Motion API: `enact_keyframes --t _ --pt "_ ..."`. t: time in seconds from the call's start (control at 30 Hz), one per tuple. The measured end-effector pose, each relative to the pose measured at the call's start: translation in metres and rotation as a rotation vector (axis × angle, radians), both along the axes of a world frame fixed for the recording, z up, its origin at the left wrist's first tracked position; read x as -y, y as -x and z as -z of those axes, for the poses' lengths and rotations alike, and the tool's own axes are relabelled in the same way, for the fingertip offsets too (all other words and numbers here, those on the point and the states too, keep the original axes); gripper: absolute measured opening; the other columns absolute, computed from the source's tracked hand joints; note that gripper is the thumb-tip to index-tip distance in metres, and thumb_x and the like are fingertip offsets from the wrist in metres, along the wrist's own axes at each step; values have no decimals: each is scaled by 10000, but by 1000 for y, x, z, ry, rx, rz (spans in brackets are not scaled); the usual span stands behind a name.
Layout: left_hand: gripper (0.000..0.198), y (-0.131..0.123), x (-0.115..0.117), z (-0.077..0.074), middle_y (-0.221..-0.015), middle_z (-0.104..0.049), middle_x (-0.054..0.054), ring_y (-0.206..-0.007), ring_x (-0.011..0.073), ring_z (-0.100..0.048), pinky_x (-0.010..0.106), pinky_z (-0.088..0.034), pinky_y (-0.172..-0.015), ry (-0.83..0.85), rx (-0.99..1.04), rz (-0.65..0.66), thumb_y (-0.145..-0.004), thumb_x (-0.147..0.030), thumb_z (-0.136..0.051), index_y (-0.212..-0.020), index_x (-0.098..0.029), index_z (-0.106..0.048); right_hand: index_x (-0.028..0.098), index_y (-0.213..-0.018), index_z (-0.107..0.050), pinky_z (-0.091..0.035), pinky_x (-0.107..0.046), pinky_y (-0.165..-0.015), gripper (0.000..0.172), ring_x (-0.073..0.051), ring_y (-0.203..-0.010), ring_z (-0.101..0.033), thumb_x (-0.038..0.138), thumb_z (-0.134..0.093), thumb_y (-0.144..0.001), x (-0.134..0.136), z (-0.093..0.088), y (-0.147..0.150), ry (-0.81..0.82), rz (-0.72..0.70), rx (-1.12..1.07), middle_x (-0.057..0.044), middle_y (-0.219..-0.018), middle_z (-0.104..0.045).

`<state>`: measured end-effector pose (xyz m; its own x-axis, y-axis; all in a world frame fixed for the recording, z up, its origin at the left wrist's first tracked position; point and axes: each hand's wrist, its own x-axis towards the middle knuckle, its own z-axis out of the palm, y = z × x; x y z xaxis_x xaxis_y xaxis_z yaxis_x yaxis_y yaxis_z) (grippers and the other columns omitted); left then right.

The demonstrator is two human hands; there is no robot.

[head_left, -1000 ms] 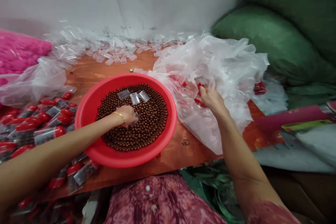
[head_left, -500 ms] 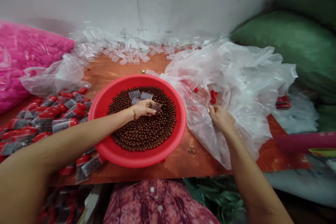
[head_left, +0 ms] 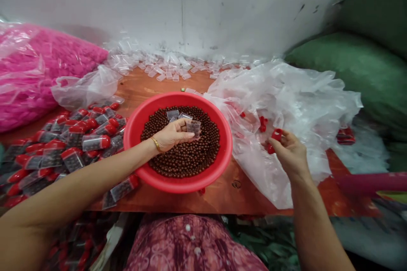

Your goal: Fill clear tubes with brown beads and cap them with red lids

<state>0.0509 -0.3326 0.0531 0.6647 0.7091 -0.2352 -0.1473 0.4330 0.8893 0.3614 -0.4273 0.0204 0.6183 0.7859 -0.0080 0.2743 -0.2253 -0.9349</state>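
Note:
Over a red basin (head_left: 133, 135) of small brown balls (head_left: 178, 161), my left hand (head_left: 173, 135) pinches a clear plastic container (head_left: 193, 127). What fills that container is hard to make out. Several more clear containers (head_left: 172, 114) lie on the balls behind my fingers. To the right, my right hand (head_left: 292, 152) grips a red cap (head_left: 276, 134) between thumb and fingers, above the crumpled clear plastic bag (head_left: 254, 173). Other red caps (head_left: 263, 123) rest on or in that bag, just left of my right hand.
Many red-capped filled containers (head_left: 95, 142) are heaped left of the basin. Empty clear containers (head_left: 168, 70) lie scattered along the wall. A bag of pink pieces (head_left: 47, 72) stands at far left, and green sacks (head_left: 349, 63) at right. The table's front edge runs below the basin.
My right hand has lifted from the plastic bag with a red cap in its fingers. My left hand has raised the clear container slightly above the balls. The view has shifted a little.

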Motion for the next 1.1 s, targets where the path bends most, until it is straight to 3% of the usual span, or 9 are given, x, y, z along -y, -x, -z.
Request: enact_keyframes --t 0.07,0.13,0.27,0.37,0.53,0.7,0.87,0.97,1.1 --pt "429 -1 4 -2 -865 -653 20 -792 114 -608 333 -452 -881 -63 30 -18 -569 -184 -783 -946 -143 -583 196 -899 -515 -517 -273 -525 382 -142 -551 -604 396 -653 -604 -2 -16 17 -65 -123 -181 29 -643 -574" --pt "423 -2 6 -3 -856 -649 19 -784 114 -603 326 -449 -881 -79 47 -31 -570 -192 -780 -944 -139 -588 200 -884 -509 -491 -242 -443 403 -108 -457 -564 415 -693 -597 -5 -29 40 -102 -250 -287 53 -624 -560" --pt "429 0 5 -5 -864 -650 27 -802 125 -610 313 -454 -843 -121 34 -29 -561 -206 -784 -911 -145 -544 196 -942 -511 -279 -176 -268 476 -44 -279 -373 451 -727 -603 -17 -41 86 -138 -469 -401 82 -551 -531" --pt "389 1 3 -3 -858 -645 30 -825 131 -607 317 -439 -853 -231 -24 8 -577 -194 -774 -855 -147 -505 187 -913 -543 -163 -153 -277 446 -13 -279 -247 476 -717 -621 -26 -44 108 -130 -521 -507 114 -452 -399" --pt "351 -2 3 -2 -839 -611 18 -816 118 -578 302 -418 -868 -357 -85 -18 -624 -188 -734 -898 -139 -521 171 -841 -600 -324 -186 -366 434 -44 -378 -371 562 -627 -654 -34 -48 121 -104 -569 -668 66 -524 -438" --pt "381 -4 8 -6 -814 -572 6 -752 94 -547 269 -449 -781 -292 -82 40 -613 -230 -738 -909 -125 -523 178 -889 -608 -336 -192 -394 402 -46 -405 -404 455 -707 -616 -34 -47 125 -136 -583 -545 56 -593 -502" --pt "355 -2 11 -10 -737 -573 -3 -613 85 -551 238 -458 -598 -211 -162 226 -623 -291 -684 -864 -124 -482 162 -952 -608 -349 -196 -462 383 -63 -478 -419 355 -699 -634 -41 -49 133 -183 -635 -227 53 -572 -503" --pt "308 0 11 -14 -727 -606 10 -554 83 -552 210 -425 -522 -208 -208 304 -621 -272 -620 -850 -127 -473 152 -877 -628 -424 -218 -576 288 -97 -613 -512 294 -670 -629 -48 -55 135 -209 -774 -67 8 -701 -594" --pt "252 1 12 -17 -668 -605 2 -507 78 -527 209 -422 -496 -213 -222 305 -592 -241 -560 -799 -134 -464 141 -810 -634 -452 -227 -631 188 -111 -653 -555 263 -603 -670 -56 -58 136 -194 -971 43 -14 -743 -634"
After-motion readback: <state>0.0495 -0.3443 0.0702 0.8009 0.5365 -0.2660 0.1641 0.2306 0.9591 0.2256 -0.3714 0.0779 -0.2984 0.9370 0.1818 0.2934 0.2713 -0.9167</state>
